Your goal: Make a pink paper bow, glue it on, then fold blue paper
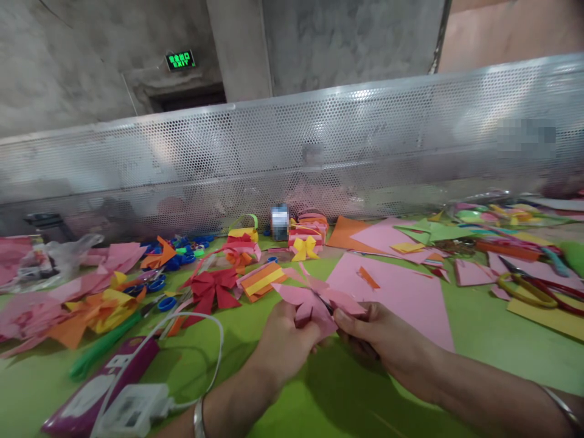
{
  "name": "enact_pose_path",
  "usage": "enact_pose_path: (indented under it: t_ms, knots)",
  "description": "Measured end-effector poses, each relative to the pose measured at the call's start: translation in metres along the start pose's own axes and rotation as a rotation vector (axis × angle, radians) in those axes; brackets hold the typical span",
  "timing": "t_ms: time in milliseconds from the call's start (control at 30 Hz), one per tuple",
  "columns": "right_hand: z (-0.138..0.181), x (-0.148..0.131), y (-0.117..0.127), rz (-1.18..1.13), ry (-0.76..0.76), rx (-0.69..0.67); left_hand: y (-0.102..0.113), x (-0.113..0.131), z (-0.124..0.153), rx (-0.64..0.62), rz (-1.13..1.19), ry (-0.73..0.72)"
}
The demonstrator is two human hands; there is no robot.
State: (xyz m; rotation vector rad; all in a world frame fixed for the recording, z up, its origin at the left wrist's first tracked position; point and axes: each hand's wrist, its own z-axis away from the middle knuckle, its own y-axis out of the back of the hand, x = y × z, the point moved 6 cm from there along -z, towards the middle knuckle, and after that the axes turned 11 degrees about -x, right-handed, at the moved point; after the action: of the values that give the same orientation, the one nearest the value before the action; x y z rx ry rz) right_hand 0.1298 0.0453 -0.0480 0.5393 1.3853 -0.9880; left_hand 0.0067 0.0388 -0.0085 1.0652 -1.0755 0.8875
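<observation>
Centrally, a pink paper piece (306,299) is located between both hands above the green table (337,401). The left hand (288,337) pinches its lower portion between thumb and fingers; this grip apparently steadies the paper and leaves the wing-like upper folds exposed. The right hand (387,331) is closed around a dark slim tool (325,303), probably scissors, angled so that its narrow end meets the folds. Loose stock, comprising a pink sheet (406,298) and an orange strip (368,277) lying on it, is positioned beyond the right hand, presumably for easy reach. Shaped pieces, including a red bow (213,288) and a yellow bow (305,248), are placed farther off, probably to avoid crushing by the forearms. A purple power strip (91,389) occupies the near left, with a white cable (222,340) looped beside the left forearm. Visibility limits: the right fingers conceal most of the tool, so its type cannot be confirmed; the left hand covers the base of the paper. Red-handled scissors (559,291) are cut off at the right edge. Shapes behind the perforated panel (274,146) are indistinct, and several patches are pixelated.
</observation>
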Motion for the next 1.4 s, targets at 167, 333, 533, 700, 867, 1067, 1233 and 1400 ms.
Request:
enact_pose_path:
  t_ms: [167,333,533,700,867,1067,1233,1400]
  knots:
    - [0.000,-0.002,0.002,0.009,0.025,-0.013,0.000,0.002,-0.002,-0.052,-0.054,-0.035]
    - [-0.001,-0.006,-0.003,0.018,0.048,-0.112,0.012,-0.001,-0.006,0.054,0.056,-0.067]
    - [0.001,-0.005,-0.006,0.046,0.017,-0.119,0.024,0.003,-0.004,0.213,0.091,-0.074]
    - [0.002,-0.003,-0.007,0.101,0.004,-0.118,0.022,0.005,-0.003,0.212,0.099,-0.074]
    - [0.003,-0.005,-0.009,0.120,0.020,-0.113,0.019,0.006,0.000,0.201,0.091,-0.070]
    - [0.003,-0.004,-0.009,0.111,0.021,-0.105,0.014,0.005,-0.001,0.176,0.086,-0.067]
    - [0.003,-0.002,-0.008,0.099,0.018,-0.103,0.011,0.006,-0.001,0.158,0.084,-0.070]
    - [0.003,-0.005,-0.009,0.094,0.029,-0.102,0.011,0.006,0.002,0.163,0.114,-0.060]
